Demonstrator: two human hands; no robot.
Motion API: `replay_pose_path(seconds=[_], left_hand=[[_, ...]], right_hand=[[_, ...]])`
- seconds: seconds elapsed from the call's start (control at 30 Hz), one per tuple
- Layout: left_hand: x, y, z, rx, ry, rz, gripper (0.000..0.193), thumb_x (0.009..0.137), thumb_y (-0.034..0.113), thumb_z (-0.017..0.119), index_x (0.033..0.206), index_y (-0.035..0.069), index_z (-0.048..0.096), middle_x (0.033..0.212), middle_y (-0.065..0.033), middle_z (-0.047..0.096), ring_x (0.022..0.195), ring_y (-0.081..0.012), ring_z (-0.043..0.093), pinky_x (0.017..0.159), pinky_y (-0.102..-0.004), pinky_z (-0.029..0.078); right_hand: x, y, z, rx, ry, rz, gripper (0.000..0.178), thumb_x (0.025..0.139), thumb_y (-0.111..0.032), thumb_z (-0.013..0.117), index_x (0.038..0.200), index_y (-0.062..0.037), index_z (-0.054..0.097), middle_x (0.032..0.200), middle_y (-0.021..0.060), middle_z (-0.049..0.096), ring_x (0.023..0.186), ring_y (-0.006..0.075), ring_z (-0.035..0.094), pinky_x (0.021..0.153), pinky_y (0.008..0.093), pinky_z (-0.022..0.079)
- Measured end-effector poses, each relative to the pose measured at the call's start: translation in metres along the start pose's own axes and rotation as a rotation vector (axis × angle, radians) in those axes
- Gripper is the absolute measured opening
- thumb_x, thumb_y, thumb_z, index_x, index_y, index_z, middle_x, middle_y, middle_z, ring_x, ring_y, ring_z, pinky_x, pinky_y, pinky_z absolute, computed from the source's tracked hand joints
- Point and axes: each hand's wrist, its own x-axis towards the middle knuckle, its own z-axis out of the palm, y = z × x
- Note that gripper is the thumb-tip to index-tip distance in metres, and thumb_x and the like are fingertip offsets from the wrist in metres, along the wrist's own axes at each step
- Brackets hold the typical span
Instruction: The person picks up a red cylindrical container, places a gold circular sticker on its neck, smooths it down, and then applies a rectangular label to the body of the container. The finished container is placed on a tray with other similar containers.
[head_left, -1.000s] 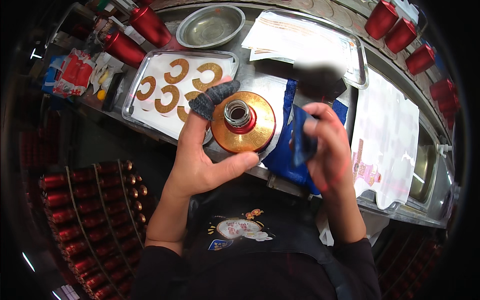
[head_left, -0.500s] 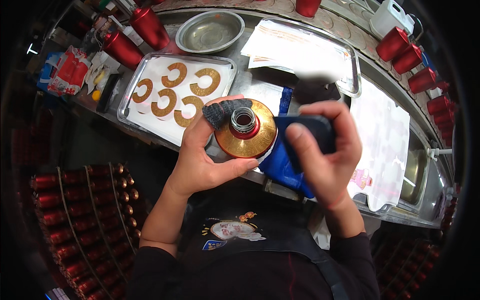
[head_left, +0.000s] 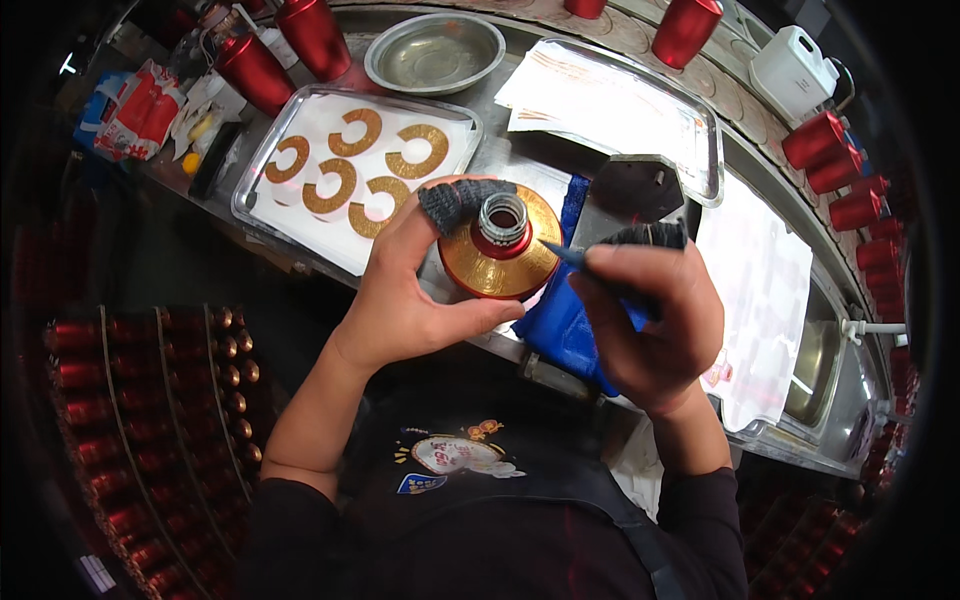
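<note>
My left hand is closed around a red bottle, its threaded mouth tipped up toward me. A gold patterned ring-shaped label lies round the bottle's shoulder. A dark knitted finger cover is on a finger of that hand, against the bottle's far left side. My right hand pinches a thin dark blue scraper, seen nearly edge-on. Its tip meets the right side of the gold label, as far as I can see. Another dark finger cover shows on my right hand.
Left on the bench, a tray bears several gold C-shaped labels. Behind are a metal bowl and a tray of white sheets. A blue cloth and dark angular plate lie near my right hand. Red bottles line the back.
The scraper has turned from broad side to nearly edge-on, and its tip is at the label. My left hand keeps hold of the bottle. The dark angular plate now shows more fully.
</note>
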Motion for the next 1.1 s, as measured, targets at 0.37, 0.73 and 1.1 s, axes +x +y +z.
replay_pose_path(seconds=[0.37,0.73,1.1], left_hand=[[-0.005,-0.003,0.038,0.272,0.352,0.146,0.070,0.064,0.017,0.089,0.126,0.005,0.060,0.121,-0.0166,0.057,0.112,-0.0359,0.059,0.098,-0.0414,0.048],[-0.009,-0.009,0.054,0.409,0.546,0.214,0.066,0.068,0.035,0.088,0.120,0.004,0.062,0.112,-0.0145,0.055,0.103,-0.0349,0.055,0.088,-0.0443,0.047],[-0.005,-0.012,0.064,0.397,0.622,0.222,0.066,0.064,0.032,0.089,0.120,0.007,0.063,0.110,-0.0121,0.052,0.102,-0.0314,0.053,0.088,-0.0426,0.045]], right_hand=[[-0.004,-0.018,0.021,-0.102,-0.099,-0.157,0.029,0.063,-0.001,0.075,0.091,-0.0061,0.076,0.087,0.0067,0.067,0.080,0.0257,0.062,0.066,0.0348,0.049],[0.004,-0.026,0.016,-0.168,-0.158,-0.213,0.031,0.066,0.000,0.074,0.097,-0.0063,0.077,0.085,0.0073,0.066,0.080,0.0266,0.063,0.069,0.0357,0.052],[0.006,-0.021,0.014,-0.189,-0.127,-0.187,0.031,0.066,0.005,0.075,0.095,-0.0054,0.076,0.086,0.0079,0.068,0.081,0.0265,0.063,0.070,0.0349,0.051]])
